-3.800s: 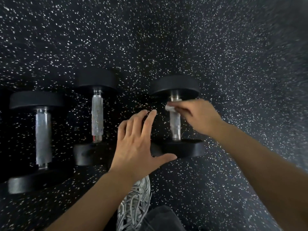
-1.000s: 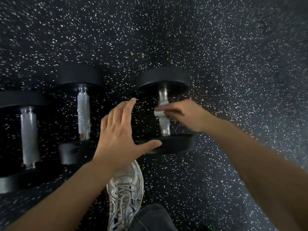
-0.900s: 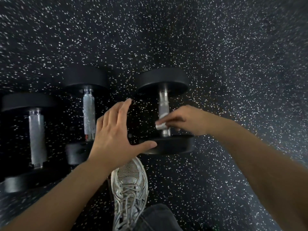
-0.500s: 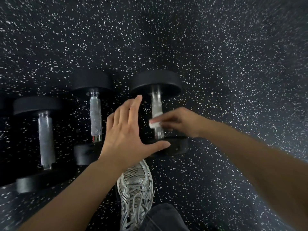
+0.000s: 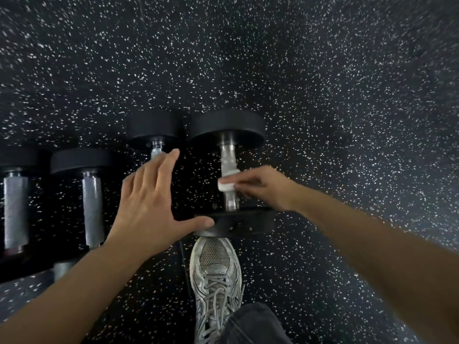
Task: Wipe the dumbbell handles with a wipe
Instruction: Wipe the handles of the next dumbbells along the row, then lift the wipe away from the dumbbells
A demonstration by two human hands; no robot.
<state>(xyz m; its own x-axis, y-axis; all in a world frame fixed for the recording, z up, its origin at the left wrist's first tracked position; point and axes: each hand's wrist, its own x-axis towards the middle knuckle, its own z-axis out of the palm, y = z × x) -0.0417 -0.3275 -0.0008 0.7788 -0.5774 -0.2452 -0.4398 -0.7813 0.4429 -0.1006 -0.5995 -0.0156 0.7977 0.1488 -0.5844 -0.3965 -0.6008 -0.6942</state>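
Note:
Several black dumbbells with silver handles lie in a row on the speckled floor. On the rightmost dumbbell [image 5: 227, 126], my right hand [image 5: 260, 186] pinches a small white wipe [image 5: 226, 184] around the lower part of its handle [image 5: 228, 157]. My left hand [image 5: 151, 204] hovers open with spread fingers, its thumb at the near weight head [image 5: 238, 223] of that dumbbell. It hides most of the handle of the neighbouring dumbbell [image 5: 155, 126]. Two more dumbbells, one [image 5: 93, 204] and another [image 5: 16, 209], lie at the left.
The black rubber floor [image 5: 323, 95] with white flecks fills the view. My grey laced sneaker [image 5: 214, 276] and a dark trouser leg [image 5: 250, 324] are just below the rightmost dumbbell's near head.
The wipe in my right hand has slid up and down the right dumbbell's handle. The view has shifted, so another dumbbell shows at the far left. My left hand stays open.

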